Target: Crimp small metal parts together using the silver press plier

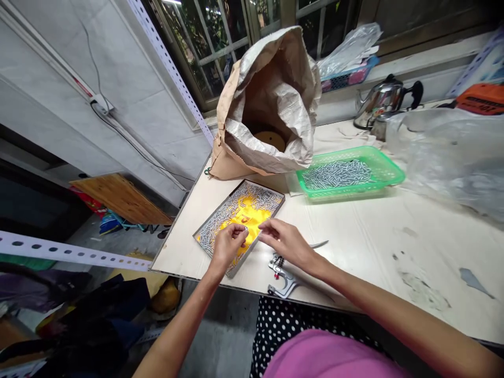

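A flat metal tray (205,229) with a yellow bottom lies near the table's front left edge, holding several small silver pins. My left hand (227,245) hovers over the tray's near end, fingers pinched on a small silver pin. My right hand (284,241) sits just right of the tray, fingers curled together close to the left hand's fingertips; what they hold is too small to make out. A metal hand tool (282,275) lies on the table under my right wrist.
A green plastic basket (388,169) filled with silver pins stands behind on the right. A large open brown paper sack (271,100) stands at the back. A metal kettle (380,105) and clear plastic bag (452,152) sit at the far right. The table edge drops off at left.
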Demonstrator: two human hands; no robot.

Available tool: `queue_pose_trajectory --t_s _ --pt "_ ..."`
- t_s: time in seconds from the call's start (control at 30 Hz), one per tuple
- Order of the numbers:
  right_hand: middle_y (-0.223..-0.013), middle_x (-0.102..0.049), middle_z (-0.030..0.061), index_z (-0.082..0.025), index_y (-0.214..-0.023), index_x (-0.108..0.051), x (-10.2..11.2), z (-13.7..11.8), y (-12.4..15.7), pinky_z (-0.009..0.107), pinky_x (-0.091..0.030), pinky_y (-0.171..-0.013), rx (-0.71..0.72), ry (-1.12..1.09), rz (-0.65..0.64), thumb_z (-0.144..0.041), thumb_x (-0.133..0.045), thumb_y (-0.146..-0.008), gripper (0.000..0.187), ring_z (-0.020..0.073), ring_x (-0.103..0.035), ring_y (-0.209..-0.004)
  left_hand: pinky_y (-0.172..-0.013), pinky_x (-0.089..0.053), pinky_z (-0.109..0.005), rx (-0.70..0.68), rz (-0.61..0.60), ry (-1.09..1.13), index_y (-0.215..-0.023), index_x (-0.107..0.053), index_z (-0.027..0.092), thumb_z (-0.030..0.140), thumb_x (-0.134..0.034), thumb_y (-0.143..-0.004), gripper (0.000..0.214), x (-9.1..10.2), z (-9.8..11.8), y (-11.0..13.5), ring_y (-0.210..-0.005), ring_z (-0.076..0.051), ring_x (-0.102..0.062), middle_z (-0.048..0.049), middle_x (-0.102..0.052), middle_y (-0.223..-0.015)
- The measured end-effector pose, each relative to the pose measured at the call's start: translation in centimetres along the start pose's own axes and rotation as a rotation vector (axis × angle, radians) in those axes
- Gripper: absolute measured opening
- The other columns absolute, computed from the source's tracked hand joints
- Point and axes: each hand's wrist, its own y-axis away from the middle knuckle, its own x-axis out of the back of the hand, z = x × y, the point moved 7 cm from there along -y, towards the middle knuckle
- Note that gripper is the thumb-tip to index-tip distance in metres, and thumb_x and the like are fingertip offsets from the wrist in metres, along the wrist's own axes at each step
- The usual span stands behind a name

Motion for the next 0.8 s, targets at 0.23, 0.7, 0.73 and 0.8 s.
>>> queue_pose_trajectory --t_s 0.23,0.7,0.73,0.8 --pt "-0.072 -0.064 -0.0008 -0.017 -0.077 -0.062 -4.3 1.0 -3.1 0.023 -0.041 -0.059 -0.032 -0.130 -0.034 -0.031 -0.063 -0.086 0.017 0.0115 -0.054 -0.065 -0.056 -0.056 -0.023 0.085 -0.002 0.220 -0.080 -0.064 0.013 0.034 -0.074 -0.068 0.026 -0.1 0.6 2.5 -0.056 -0.011 -0.063 0.0001 -0.066 -0.068" --pt "-0.104 -0.064 0.0083 -0.014 -0.109 -0.060 -4.9 -0.9 -5.5 0.032 -0.046 -0.084 0.142 0.230 -0.033 -0.017 -0.061 -0.089 0.020 0.0161 -0.059 -0.089 -0.055 -0.052 -0.020 0.173 0.133 0.301 -0.079 -0.065 0.012 0.045 -0.084 -0.057 0.045 4.1 -0.5 4.3 -0.057 -0.008 -0.058 0.0013 -0.063 -0.070" --pt "-0.111 -0.062 0.0101 -0.014 -0.116 -0.058 -4.5 -1.3 -5.2 0.034 -0.046 -0.087 0.175 0.270 -0.054 -0.018 -0.062 -0.089 0.028 0.0170 -0.059 -0.093 -0.055 -0.051 -0.020 0.171 0.085 0.265 -0.079 -0.066 0.012 0.045 -0.083 -0.059 0.043 3.5 -0.3 4.9 -0.057 -0.008 -0.057 0.0012 -0.063 -0.070" --pt "-0.115 -0.059 0.0110 -0.014 -0.121 -0.056 -3.6 -1.8 -3.5 0.035 -0.047 -0.090 0.224 0.318 -0.110 -0.020 -0.059 -0.092 0.031 0.0182 -0.058 -0.100 -0.054 -0.049 -0.020 0.198 -0.063 0.217 -0.079 -0.067 0.012 0.046 -0.080 -0.062 0.041 1.4 -0.3 6.2 -0.057 -0.009 -0.056 0.0003 -0.063 -0.070"
